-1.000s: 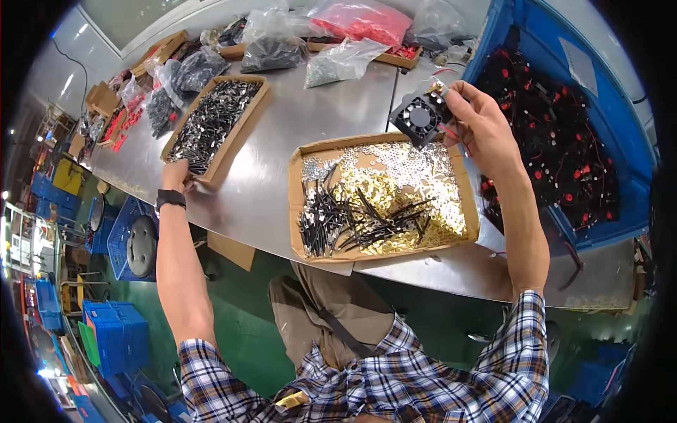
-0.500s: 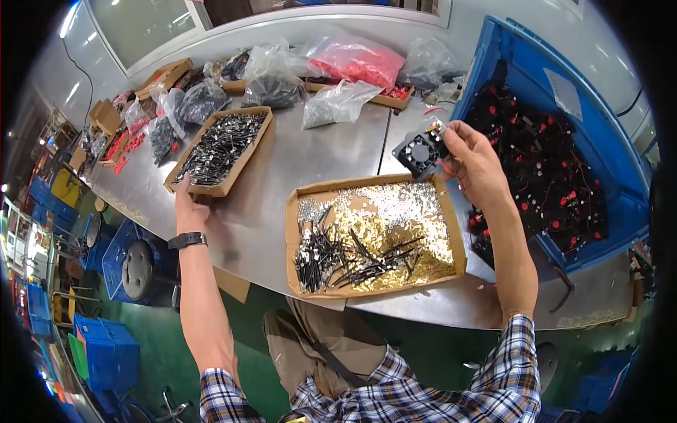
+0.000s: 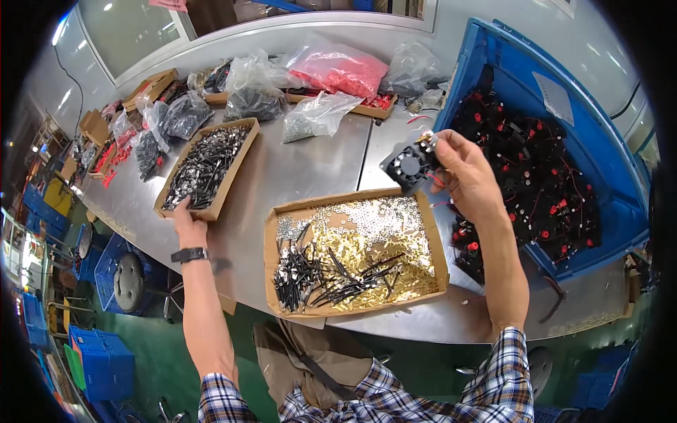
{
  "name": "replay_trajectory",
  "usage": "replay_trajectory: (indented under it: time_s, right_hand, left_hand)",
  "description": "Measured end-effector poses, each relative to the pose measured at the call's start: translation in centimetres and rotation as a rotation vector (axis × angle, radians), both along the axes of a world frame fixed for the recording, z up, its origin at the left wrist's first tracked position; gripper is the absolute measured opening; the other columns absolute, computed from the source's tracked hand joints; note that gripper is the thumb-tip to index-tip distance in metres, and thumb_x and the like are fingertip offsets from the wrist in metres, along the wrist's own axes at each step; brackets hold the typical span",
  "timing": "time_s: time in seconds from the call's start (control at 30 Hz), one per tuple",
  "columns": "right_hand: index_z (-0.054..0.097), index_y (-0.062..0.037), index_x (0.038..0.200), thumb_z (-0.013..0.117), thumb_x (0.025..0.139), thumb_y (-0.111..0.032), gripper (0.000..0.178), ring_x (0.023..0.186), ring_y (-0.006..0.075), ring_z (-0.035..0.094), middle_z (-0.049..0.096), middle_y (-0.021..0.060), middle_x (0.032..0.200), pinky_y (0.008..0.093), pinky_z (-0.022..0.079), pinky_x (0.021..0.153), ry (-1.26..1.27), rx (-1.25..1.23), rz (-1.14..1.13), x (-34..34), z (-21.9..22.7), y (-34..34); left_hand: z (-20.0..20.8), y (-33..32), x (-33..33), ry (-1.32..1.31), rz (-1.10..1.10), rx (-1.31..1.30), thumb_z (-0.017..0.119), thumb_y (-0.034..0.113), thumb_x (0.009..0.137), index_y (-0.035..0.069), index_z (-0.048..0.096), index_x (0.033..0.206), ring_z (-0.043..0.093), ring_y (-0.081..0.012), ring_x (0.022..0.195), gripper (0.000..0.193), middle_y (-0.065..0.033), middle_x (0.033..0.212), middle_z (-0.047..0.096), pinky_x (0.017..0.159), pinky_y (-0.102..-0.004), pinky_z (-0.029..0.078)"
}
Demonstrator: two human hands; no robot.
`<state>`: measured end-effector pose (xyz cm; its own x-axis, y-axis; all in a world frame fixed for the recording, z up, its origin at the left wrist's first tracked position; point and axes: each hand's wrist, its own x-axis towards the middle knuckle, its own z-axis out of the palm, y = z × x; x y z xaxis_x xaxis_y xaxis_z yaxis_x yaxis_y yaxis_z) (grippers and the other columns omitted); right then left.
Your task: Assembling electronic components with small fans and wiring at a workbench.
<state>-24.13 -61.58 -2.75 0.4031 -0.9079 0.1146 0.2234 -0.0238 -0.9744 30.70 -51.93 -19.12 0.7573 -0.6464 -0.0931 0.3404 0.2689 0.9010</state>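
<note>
Raised above the far right corner of the shallow cardboard box, my right hand (image 3: 467,173) grips a small square black cooling fan (image 3: 409,166). Red wires and a brass-coloured fitting show beside its fingers. My left hand (image 3: 190,224) is at the near edge of a long cardboard tray (image 3: 236,166) heaped with black cable pieces with metal ends (image 3: 204,166). Its fingers are drawn together over the tray's rim, and what lies between the tips is hidden. In front of me, the shallow cardboard box (image 3: 270,247) holds silver rings (image 3: 374,218), gold-coloured metal pieces (image 3: 416,264) and black cable pieces (image 3: 296,278).
A big blue bin (image 3: 599,243) at the right holds many black fans with red parts. Along the wall lie plastic bags of parts, among them a red-filled bag (image 3: 342,70) and a clear bag (image 3: 321,116). A stool (image 3: 128,282) stands off the table's left edge.
My left hand has shifted a little rightward along the tray's near edge, and its fingers have drawn together. My right hand still holds the fan in much the same place. The view has shifted slightly.
</note>
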Motion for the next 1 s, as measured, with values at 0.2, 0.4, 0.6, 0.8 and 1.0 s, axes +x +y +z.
replay_trajectory:
  time_s: [0.2, 0.4, 0.6, 0.8, 1.0]
  right_hand:
    - [0.061, -0.0065, 0.121, 0.061, 0.106, -0.027, 0.025, 0.059, 0.0037, 0.067, 0.069, -0.0021, 0.089, 0.0213, 0.057, 0.054, -0.107, -0.016, -0.119, -1.8, 1.6, -0.5]
    - [0.062, -0.0097, 0.128, 0.062, 0.105, -0.036, 0.035, 0.055, 0.0046, 0.065, 0.069, -0.0016, 0.080, 0.0148, 0.041, 0.037, -0.098, -0.091, -0.305, -4.9, 3.5, -1.0]
    - [0.063, -0.0019, 0.124, 0.062, 0.106, -0.028, 0.032, 0.061, 0.0062, 0.068, 0.070, 0.0005, 0.084, 0.0211, 0.058, 0.055, -0.206, -0.171, -0.353, -5.9, 4.9, -0.4]
    - [0.064, -0.0018, 0.126, 0.062, 0.106, -0.028, 0.034, 0.061, 0.0066, 0.068, 0.067, -0.0008, 0.075, 0.0210, 0.058, 0.055, -0.189, -0.201, -0.355, -7.1, 4.4, -1.2]
    - [0.063, -0.0037, 0.129, 0.064, 0.104, -0.033, 0.038, 0.057, 0.0073, 0.068, 0.068, 0.0003, 0.074, 0.0182, 0.055, 0.049, -0.147, -0.237, -0.387, -8.4, 4.7, -1.1]
  left_hand:
    - [1.3, 5.1, 0.0, 0.185, -0.019, -0.087, 0.061, 0.007, 0.092, -0.001, 0.058, 0.128, 0.071, -0.0339, 0.106, 0.037, -0.0159, 0.121, 0.070, 0.093, -0.0487, 0.061]
    - [4.4, 5.5, -2.3, 0.158, -0.138, -0.095, 0.059, 0.009, 0.095, -0.005, 0.057, 0.129, 0.074, -0.0336, 0.100, 0.038, -0.0179, 0.118, 0.072, 0.090, -0.0458, 0.064]
    - [5.7, 3.1, -5.0, 0.132, -0.181, -0.076, 0.062, 0.013, 0.096, -0.007, 0.058, 0.129, 0.075, -0.0310, 0.099, 0.038, -0.0177, 0.120, 0.072, 0.086, -0.0438, 0.064]
    - [8.7, -1.3, -7.2, 0.106, -0.302, -0.122, 0.063, 0.010, 0.096, -0.003, 0.059, 0.131, 0.075, -0.0279, 0.098, 0.038, -0.0154, 0.119, 0.073, 0.087, -0.0385, 0.063]
    - [11.0, -8.5, -10.9, 0.105, -0.467, -0.180, 0.061, 0.005, 0.094, -0.005, 0.056, 0.131, 0.076, -0.0313, 0.098, 0.040, -0.0198, 0.118, 0.072, 0.085, -0.0437, 0.066]
